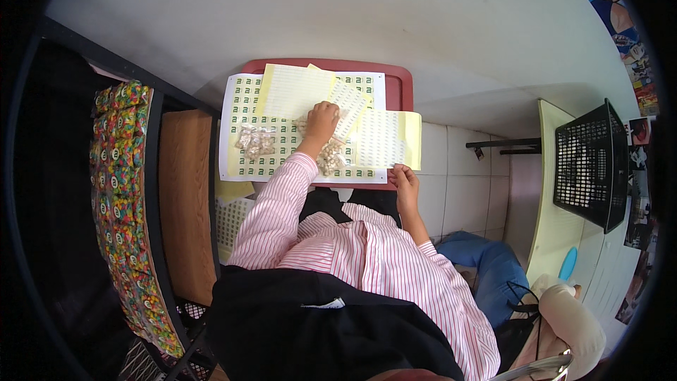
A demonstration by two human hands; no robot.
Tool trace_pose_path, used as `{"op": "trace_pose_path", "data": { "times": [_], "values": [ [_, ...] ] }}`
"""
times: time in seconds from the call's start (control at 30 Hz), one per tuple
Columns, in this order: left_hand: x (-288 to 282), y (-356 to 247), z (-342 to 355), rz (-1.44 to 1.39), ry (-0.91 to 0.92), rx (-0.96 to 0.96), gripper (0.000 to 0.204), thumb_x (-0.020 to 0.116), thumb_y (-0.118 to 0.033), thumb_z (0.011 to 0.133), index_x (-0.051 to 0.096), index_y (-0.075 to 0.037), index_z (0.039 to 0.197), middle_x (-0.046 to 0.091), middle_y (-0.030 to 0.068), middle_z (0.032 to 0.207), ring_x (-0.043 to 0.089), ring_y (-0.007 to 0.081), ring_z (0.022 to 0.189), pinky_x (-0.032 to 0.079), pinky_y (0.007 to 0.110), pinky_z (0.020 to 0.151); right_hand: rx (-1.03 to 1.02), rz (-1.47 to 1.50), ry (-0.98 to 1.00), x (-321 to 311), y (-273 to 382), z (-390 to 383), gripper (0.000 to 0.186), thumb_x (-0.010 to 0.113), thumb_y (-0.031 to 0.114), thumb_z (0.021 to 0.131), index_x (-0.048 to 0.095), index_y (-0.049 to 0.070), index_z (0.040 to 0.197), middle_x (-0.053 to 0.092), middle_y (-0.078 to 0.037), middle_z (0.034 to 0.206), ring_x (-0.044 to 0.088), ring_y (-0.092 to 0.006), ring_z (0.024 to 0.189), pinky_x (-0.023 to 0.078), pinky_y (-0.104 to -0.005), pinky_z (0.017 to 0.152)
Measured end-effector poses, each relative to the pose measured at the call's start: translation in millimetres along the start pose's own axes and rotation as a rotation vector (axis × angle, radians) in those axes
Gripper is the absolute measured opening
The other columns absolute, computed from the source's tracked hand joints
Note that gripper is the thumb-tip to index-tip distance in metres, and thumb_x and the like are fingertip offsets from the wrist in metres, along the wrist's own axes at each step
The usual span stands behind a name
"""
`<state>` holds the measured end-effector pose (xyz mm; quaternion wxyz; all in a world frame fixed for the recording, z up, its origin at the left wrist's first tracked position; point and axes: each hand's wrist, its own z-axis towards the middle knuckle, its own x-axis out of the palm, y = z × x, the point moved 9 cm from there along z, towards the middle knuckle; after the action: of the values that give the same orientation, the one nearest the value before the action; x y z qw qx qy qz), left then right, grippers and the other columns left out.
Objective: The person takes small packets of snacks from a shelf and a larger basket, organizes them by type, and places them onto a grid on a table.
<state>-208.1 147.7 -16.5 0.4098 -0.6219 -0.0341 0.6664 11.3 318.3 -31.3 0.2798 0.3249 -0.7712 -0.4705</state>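
My left hand (322,123) reaches over the middle of a printed white sheet (245,102), its fingers curled down. What they hold, if anything, is hidden. Close by are a clear bag of small pale pieces (331,158) and another clear bag (255,140) farther left. My right hand (405,182) pinches at the lower edge of a yellow-bordered sheet of small labels (412,134) on the right. A second label sheet (290,88) lies beyond my left hand, with another sheet (350,102) tilted beside it.
Everything lies on a red table (400,85) against a pale wall. Colourful packets (123,169) hang at left beside a wooden panel (187,204). A black plastic basket (591,166) is at right. Another person's jeans-clad leg (479,261) shows at lower right.
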Motion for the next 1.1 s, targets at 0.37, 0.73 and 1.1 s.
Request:
{"op": "trace_pose_path", "data": {
  "times": [0.37, 0.73, 1.1],
  "values": [
    [-24.0, -46.0, -50.8, -1.356, 0.024, -0.561, 0.025, 0.039, -0.021, 0.089, 0.046, -0.005, 0.107, 0.051, 0.0046, 0.094, 0.053, 0.0086, 0.082, 0.049, 0.024, 0.068, -0.19, -0.091, 0.129, 57.5, 86.4, 5.0, 0.018, 0.056, 0.017, 0.079, 0.057, -0.001, 0.085, 0.055, -0.009, 0.097, 0.05, -0.0148, 0.087, 0.039, -0.0257, 0.077],
    [-63.6, -84.9, -77.8, -1.26, 0.015, -0.336, 0.026, 0.045, -0.003, 0.083, 0.042, 0.002, 0.108, 0.052, 0.0077, 0.097, 0.054, 0.0113, 0.087, 0.045, 0.024, 0.075, -0.372, -0.242, 0.343, 134.2, 110.3, -12.8, 0.012, 0.06, 0.012, 0.075, 0.061, 0.0, 0.078, 0.05, -0.012, 0.103, 0.05, -0.0169, 0.091, 0.043, -0.0256, 0.071],
    [-73.0, -82.1, -92.5, -1.249, 0.009, -0.279, 0.028, 0.042, -0.002, 0.084, 0.038, 0.001, 0.111, 0.05, 0.0095, 0.101, 0.053, 0.0129, 0.089, 0.046, 0.026, 0.077, -0.405, -0.33, 0.351, 143.1, 96.7, -22.2, 0.014, 0.06, 0.015, 0.074, 0.061, 0.002, 0.077, 0.052, -0.011, 0.1, 0.05, -0.0177, 0.09, 0.04, -0.0278, 0.072]
  ]
}}
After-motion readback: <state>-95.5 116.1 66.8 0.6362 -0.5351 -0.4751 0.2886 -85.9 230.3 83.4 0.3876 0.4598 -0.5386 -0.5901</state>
